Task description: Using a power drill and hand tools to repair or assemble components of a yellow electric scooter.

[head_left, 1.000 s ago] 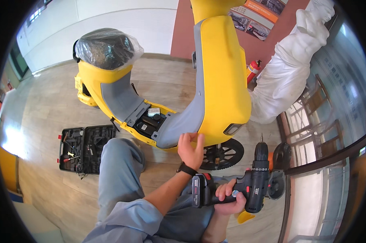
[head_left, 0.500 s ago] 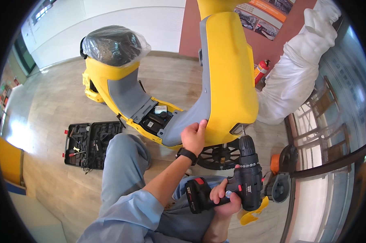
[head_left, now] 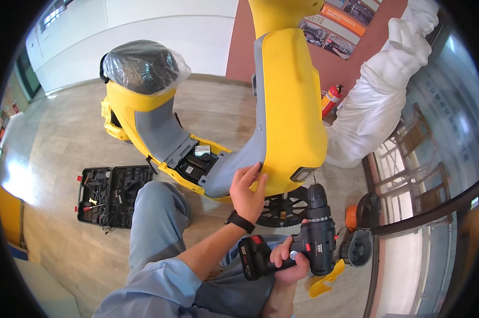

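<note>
A yellow and grey scooter stands in front of me. My left hand rests against the seam between its grey inner panel and yellow front cover, fingers stretched out and thumb apart. Something small and dark shows at the fingertips, too unclear to name. My right hand is closed round the handle of a black cordless drill. The drill's bit points up towards the lower corner of the front cover, near a dark-framed opening; whether it touches cannot be told. Below the cover the black front wheel shows.
An open tool case lies on the floor beside my knee. The scooter's floor compartment is uncovered. Yellow and dark plastic parts lie right of the drill. A white statue and a red fire extinguisher stand behind.
My left hand has loosened and its fingers have straightened along the panel seam. The right hand keeps its hold on the drill. The whole view has shifted slightly.
</note>
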Demonstrator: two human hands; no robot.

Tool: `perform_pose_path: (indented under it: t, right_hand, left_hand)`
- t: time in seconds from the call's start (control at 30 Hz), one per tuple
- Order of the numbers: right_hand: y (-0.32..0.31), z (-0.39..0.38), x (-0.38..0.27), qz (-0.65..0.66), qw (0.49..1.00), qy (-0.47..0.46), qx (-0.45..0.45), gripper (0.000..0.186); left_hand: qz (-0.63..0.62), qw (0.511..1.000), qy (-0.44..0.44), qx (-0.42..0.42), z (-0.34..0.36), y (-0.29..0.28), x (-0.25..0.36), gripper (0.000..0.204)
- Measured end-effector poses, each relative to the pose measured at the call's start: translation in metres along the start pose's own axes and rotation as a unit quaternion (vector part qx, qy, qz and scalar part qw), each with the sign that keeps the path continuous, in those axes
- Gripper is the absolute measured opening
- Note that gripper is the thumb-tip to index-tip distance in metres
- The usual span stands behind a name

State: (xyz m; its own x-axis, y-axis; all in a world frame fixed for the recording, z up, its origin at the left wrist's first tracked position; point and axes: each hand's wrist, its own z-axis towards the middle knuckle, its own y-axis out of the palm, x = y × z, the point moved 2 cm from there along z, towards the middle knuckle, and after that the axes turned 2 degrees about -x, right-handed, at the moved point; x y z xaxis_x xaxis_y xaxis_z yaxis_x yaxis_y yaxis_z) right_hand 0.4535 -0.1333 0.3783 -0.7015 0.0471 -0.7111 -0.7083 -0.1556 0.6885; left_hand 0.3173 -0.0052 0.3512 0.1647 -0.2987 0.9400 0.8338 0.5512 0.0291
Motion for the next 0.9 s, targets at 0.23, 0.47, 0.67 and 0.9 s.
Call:
perform_pose_path:
  t: [0.23, 0.47, 0.67, 0.9]
  right_hand:
    - [-0.011, -0.005, -0.015, 0.02, 0.999, -0.042, -0.008, 0.078]
    - [-0.012, -0.009, -0.027, 0.061, 0.996, -0.053, -0.038, 0.076]
    - [-0.01, -0.007, -0.021, 0.054, 0.997, -0.012, -0.046, 0.079]
    - [-0.009, 0.007, -0.011, 0.034, 0.999, -0.013, -0.016, 0.073]
  left_hand:
    - [0.095, 0.995, 0.025, 0.002, -0.013, 0.011, 0.023, 0.037]
    - [0.043, 0.997, -0.036, 0.054, -0.004, 0.018, 0.013, 0.025]
    - [0.048, 0.979, -0.189, 0.063, 0.022, 0.022, 0.009, 0.043]
    - [0.109, 0.969, -0.221, 0.012, 0.033, 0.02, 0.007, 0.064]
